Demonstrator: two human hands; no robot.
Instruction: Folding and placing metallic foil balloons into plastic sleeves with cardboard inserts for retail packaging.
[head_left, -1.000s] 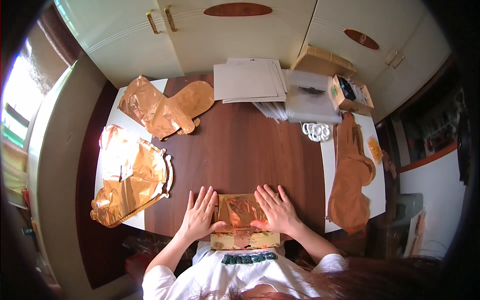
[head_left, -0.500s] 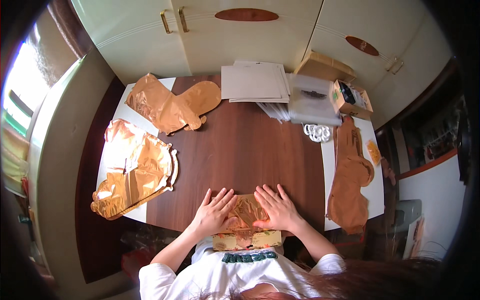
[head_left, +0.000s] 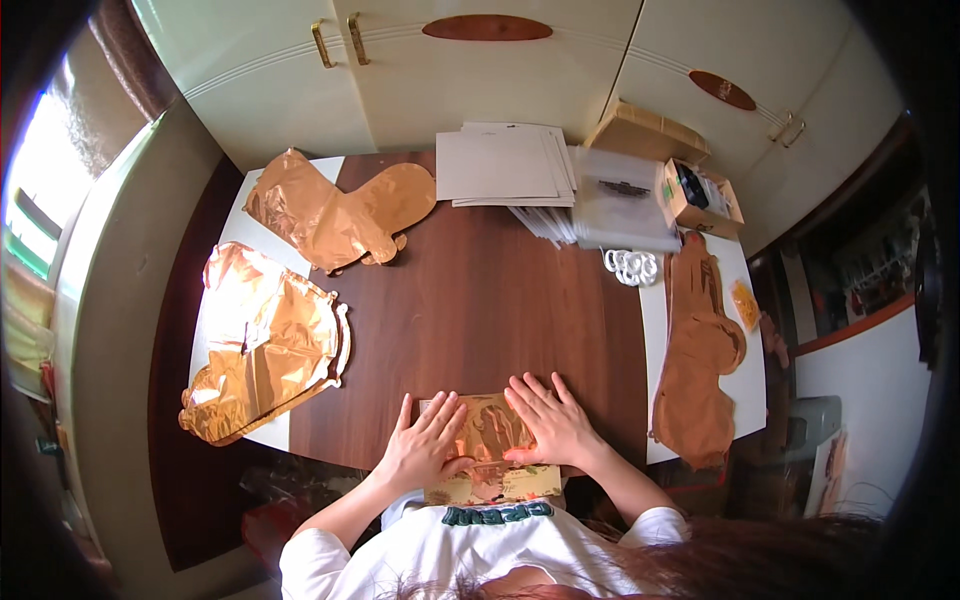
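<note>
A folded copper-coloured foil balloon [head_left: 492, 428] lies at the table's near edge, in front of my body. My left hand [head_left: 425, 446] rests flat on its left side, fingers stretched forward. On its right side my right hand [head_left: 556, 428] is pressed down the same way, fingers straight and slightly spread. Beneath the foil, a cream printed card [head_left: 490, 488] with leaf patterns sticks out toward me over the edge. Parts of the foil and card are hidden under both palms.
Flat foil balloons lie at left [head_left: 265, 340], far left [head_left: 335, 215] and right [head_left: 695, 360]. Stacked white cards [head_left: 500, 165], clear plastic bags [head_left: 620, 205], white rings [head_left: 630, 267], an opened cardboard box [head_left: 705, 200] and a small yellow packet [head_left: 745, 305] sit around the brown table [head_left: 480, 300].
My left hand has slid slightly left and toward me. The gap between my hands is wider, and the foil between them shows more and looks smoother.
</note>
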